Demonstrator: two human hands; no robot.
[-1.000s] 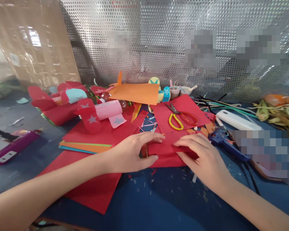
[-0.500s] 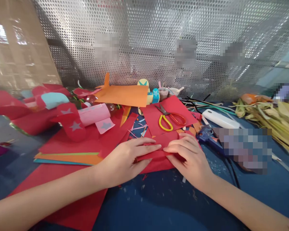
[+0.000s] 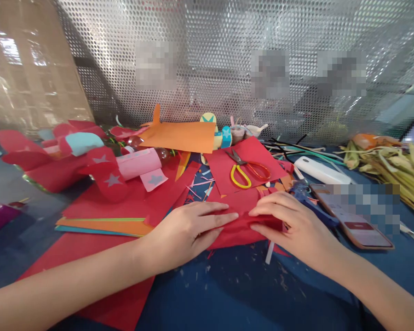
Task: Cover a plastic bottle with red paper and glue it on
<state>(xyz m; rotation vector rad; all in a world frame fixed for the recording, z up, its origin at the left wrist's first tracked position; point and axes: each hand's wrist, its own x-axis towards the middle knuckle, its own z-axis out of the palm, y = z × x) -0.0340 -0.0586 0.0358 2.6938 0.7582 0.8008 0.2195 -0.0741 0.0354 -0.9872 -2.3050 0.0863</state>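
Note:
A piece of red paper (image 3: 239,234) lies in front of me, partly covered by my fingers. My left hand (image 3: 189,230) has its fingers stretched across the left part, with paper between them and the thumb. On the right side, my right hand (image 3: 286,220) bends its fingers over the same paper, thumb below, with a red edge between. How tightly either hand grips is hard to see. Just beyond the hands, scissors (image 3: 243,168) with one yellow and one red handle rest on a flat red sheet (image 3: 221,161).
Red paper sheets (image 3: 103,204) and coloured sheets (image 3: 103,226) lie left, below star-decorated paper pieces (image 3: 112,179). An orange paper form (image 3: 179,135) stands behind. To the right are a blue tool (image 3: 315,209), a phone (image 3: 362,230), a white device (image 3: 320,170) and dried husks (image 3: 393,168).
My right hand has moved right, apart from the left fingertips, and the red paper between them shows flatter and wider. The whole view has shifted slightly.

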